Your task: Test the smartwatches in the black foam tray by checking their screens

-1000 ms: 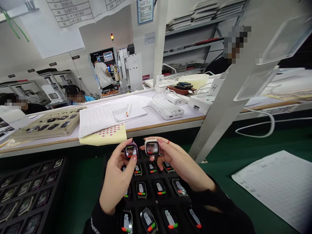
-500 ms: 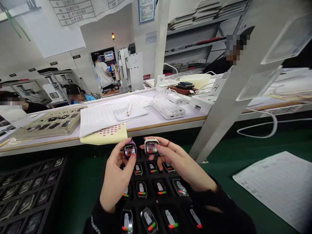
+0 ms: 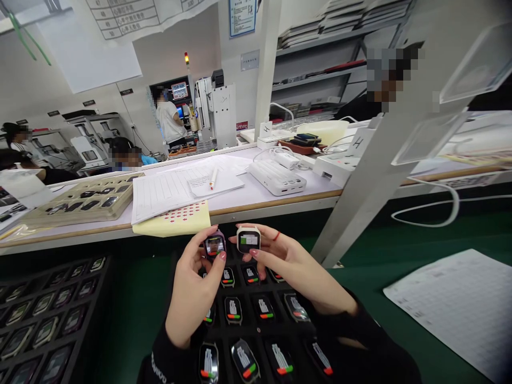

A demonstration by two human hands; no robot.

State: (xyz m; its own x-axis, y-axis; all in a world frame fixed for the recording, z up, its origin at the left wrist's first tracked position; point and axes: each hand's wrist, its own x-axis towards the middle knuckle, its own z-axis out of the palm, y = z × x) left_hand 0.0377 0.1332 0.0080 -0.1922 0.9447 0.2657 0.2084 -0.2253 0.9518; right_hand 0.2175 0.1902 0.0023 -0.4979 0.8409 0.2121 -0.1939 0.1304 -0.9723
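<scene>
Between thumb and fingers of my left hand (image 3: 199, 285) is a smartwatch with a purple case (image 3: 215, 245), its lit screen facing me. My right hand (image 3: 288, 265) grips a second smartwatch, with a cream-white case (image 3: 248, 241), upright beside the first. Its screen shows a green block and white lines, and my right thumb rests at the lower edge of that screen. Both watches are held above the far end of a black tray (image 3: 258, 332), where several watch bodies lie in slots with lit white, red and green displays. My wrists hide parts of the tray.
Another black tray (image 3: 108, 282) of watches lies on the green mat at left. A printed sheet (image 3: 460, 304) is at right. On the shelf ahead are papers (image 3: 160, 192), a white power bank (image 3: 276, 178) and a beige tray (image 3: 120, 205). A slanted metal post (image 3: 360, 176) stands at right.
The white watch's screen has switched from a reflective, camera-like picture to a green block with white lines. My right thumb has slid down from the screen's right side to its lower edge.
</scene>
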